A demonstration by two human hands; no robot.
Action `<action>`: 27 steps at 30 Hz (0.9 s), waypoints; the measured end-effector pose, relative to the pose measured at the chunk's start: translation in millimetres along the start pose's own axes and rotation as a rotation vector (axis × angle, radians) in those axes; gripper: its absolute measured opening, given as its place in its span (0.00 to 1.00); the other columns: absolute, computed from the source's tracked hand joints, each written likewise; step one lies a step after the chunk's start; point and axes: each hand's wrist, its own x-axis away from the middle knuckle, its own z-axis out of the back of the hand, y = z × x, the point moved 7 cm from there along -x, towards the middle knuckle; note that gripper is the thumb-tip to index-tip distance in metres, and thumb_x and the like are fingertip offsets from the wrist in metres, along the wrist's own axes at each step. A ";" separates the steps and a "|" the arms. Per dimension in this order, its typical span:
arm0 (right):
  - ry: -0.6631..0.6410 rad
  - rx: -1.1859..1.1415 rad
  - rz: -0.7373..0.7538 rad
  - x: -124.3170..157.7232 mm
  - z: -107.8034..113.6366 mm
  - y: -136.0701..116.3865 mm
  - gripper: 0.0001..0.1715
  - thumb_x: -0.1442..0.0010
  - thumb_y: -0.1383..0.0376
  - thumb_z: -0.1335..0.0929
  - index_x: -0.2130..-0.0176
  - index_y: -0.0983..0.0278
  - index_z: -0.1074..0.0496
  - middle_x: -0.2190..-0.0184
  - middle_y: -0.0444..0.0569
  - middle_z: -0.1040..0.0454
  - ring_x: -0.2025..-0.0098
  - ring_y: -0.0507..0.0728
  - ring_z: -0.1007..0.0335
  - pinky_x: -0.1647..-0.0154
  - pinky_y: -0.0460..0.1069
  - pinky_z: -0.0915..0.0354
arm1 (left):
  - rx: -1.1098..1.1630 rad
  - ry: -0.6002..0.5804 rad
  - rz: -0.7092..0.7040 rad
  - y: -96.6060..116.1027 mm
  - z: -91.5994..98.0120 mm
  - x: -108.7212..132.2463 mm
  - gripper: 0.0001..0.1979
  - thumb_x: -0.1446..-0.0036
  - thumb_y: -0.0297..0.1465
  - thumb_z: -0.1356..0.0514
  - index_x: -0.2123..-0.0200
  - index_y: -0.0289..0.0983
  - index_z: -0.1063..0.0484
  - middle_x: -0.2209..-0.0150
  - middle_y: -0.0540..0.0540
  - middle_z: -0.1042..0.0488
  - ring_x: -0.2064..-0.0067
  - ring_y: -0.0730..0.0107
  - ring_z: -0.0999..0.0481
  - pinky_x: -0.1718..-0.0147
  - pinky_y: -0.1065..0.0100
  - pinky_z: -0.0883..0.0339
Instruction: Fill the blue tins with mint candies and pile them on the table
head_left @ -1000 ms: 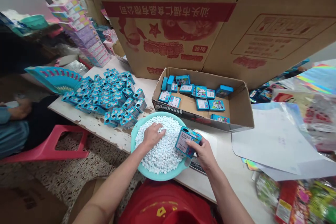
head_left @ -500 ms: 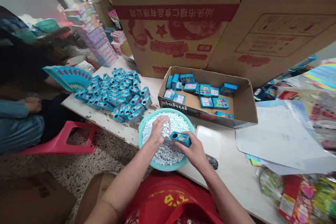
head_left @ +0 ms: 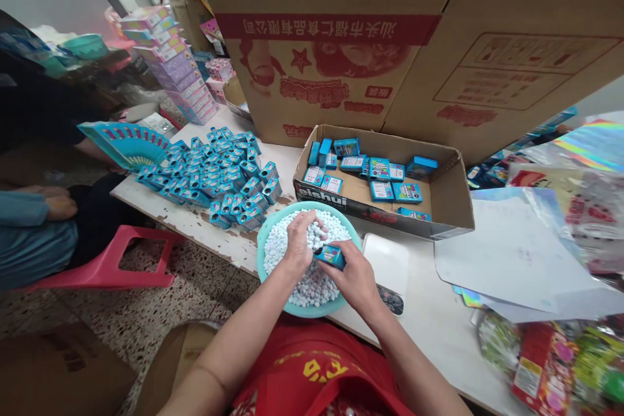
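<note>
Just one bowl (head_left: 312,310) at centre, one blue box (head_left: 333,256) over it, one fan (head_left: 124,145) left, one stool (head_left: 104,265) lower left

Just below the frame's centre, we hold a small blue box (head_left: 332,256), printed narrow face upward, its dark opening at the left end, beside a cupped handful of white pellets (head_left: 316,235); more fill the round turquoise bowl (head_left: 312,311) beneath.
</note>
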 end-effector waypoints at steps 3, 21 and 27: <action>-0.004 -0.009 0.010 -0.4 -0.6 -1.4 0.16 0.49 0.61 0.29 0.59 0.61 0.31 0.59 0.50 0.26 0.54 0.62 0.30 0.55 0.55 0.35 | -0.001 -0.003 0.035 -0.8 -3.1 -0.1 0.14 0.60 0.37 0.34 0.74 0.34 0.33 0.79 0.52 0.30 0.80 0.73 0.30 0.82 0.72 0.38; 0.046 -0.065 -0.018 -4.7 2.3 4.7 0.16 0.49 0.61 0.30 0.59 0.60 0.30 0.60 0.50 0.25 0.55 0.62 0.29 0.55 0.55 0.34 | -0.036 -0.030 0.005 -2.4 -8.5 -5.5 0.17 0.60 0.38 0.32 0.75 0.35 0.35 0.80 0.53 0.33 0.81 0.77 0.33 0.82 0.75 0.40; 0.055 -0.093 -0.034 -6.0 2.4 4.6 0.15 0.49 0.62 0.30 0.59 0.60 0.30 0.60 0.50 0.26 0.55 0.62 0.30 0.54 0.56 0.35 | -0.067 -0.051 -0.038 0.6 -11.6 -8.0 0.18 0.58 0.41 0.33 0.78 0.34 0.36 0.80 0.53 0.34 0.81 0.79 0.34 0.82 0.75 0.42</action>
